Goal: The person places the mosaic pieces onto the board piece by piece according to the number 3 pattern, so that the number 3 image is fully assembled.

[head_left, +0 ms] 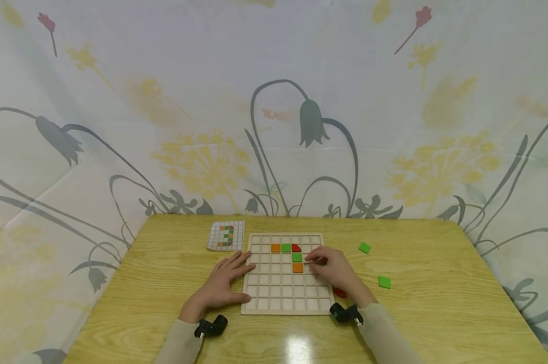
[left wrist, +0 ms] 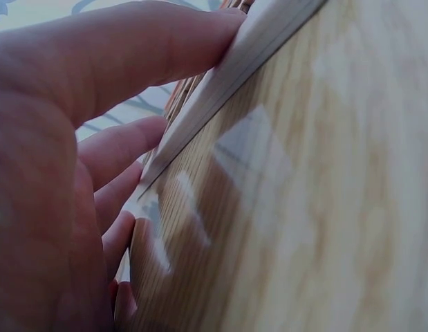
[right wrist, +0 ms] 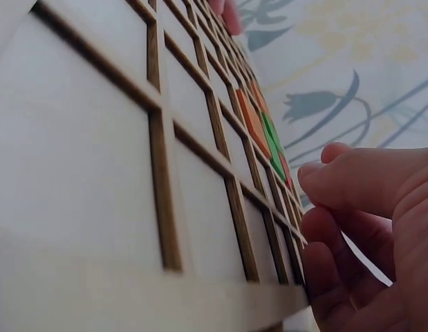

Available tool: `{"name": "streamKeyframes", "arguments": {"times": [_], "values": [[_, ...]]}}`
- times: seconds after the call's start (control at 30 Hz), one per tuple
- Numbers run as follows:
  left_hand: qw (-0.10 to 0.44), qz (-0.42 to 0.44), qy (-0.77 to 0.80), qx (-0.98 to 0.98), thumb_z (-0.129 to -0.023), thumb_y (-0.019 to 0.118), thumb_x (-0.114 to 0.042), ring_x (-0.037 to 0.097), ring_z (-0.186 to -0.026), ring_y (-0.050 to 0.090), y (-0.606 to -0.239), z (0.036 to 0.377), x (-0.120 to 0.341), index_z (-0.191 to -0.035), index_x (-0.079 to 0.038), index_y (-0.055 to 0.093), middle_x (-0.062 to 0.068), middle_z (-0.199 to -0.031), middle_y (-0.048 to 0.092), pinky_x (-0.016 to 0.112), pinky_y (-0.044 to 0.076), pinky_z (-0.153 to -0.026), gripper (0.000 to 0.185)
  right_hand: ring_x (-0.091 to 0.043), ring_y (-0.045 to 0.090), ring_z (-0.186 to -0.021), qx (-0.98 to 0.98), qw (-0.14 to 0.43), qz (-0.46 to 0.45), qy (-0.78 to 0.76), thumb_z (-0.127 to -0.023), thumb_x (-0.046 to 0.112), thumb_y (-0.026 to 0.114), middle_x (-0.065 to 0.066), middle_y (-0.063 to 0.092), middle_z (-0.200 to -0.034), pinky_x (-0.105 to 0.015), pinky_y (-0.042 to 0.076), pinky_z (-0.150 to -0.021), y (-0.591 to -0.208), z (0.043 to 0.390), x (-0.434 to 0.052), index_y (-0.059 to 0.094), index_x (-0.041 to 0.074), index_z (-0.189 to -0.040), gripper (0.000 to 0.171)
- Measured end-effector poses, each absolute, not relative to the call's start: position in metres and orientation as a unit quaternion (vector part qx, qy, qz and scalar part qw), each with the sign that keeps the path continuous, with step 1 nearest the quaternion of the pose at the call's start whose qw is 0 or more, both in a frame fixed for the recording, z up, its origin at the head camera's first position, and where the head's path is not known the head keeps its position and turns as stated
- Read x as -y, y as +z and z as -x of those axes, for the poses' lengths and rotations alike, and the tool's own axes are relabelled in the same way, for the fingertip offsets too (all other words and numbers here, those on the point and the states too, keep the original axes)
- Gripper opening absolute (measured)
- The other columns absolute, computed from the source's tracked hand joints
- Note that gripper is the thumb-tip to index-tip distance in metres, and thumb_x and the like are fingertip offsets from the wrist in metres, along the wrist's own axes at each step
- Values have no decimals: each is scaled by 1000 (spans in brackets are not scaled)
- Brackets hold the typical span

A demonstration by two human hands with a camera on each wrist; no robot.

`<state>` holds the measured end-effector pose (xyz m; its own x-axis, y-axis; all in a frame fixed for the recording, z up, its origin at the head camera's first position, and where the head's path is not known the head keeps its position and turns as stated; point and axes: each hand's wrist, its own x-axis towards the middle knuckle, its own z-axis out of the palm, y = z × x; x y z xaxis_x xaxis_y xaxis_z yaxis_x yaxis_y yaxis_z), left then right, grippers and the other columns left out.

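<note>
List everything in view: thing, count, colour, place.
grid board: one, pale wood, table centre.
orange tiles: two, in the board, one upper row, one lower down.
green tiles in board: two, one beside the upper orange, one below the red piece.
red quarter-round piece: one, in the board's upper row.
loose green tiles: two, on the table right of the board, second nearer.
red piece: one, by the right wrist, partly hidden.
pattern card: one, white, left of the board's far corner.
table: one, yellow wood.
left hand: flat at the board's left edge.
right hand: fingertips on the board beside the tiles.
</note>
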<state>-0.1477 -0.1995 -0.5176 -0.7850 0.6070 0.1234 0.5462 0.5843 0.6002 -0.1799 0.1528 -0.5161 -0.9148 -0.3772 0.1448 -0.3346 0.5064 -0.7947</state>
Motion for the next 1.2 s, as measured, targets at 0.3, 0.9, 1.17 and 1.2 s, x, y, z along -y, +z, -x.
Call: {"name": "streamKeyframes", "arguments": {"times": [0.3,0.9,1.17,1.2], "values": [[40,-329,321,-887,-83,76,-42,42,-148,16,-520,148,200,-147,-7,51,14,-161,27,69,13,-110,76,-13,62,-84,-870,-4,200,-450,-90,5,72,4,68,-101,-30,53,-75,-516,175,-177,76,12,-102,15],[50,-323,320,-889,-83,76,-43,37,-150,13,-521,150,201,-148,-10,50,11,-163,25,66,11,-113,77,-15,62,-86,-902,-47,158,-399,-90,4,72,-1,69,-101,-30,53,-74,-504,158,-246,76,8,-103,13],[47,-322,320,-890,-83,76,-44,37,-150,14,-522,150,201,-148,-10,50,10,-163,25,65,11,-113,78,-9,62,-83,-912,-83,158,-369,-88,1,73,-1,69,-98,-27,53,-70,-503,149,-274,76,8,-101,15],[47,-321,319,-891,-83,76,-45,37,-150,13,-522,150,201,-148,-10,50,10,-163,25,65,11,-113,78,-7,62,-82,-913,-83,157,-367,-88,1,73,0,69,-97,-27,53,-70,-503,147,-277,76,8,-101,15]]}}
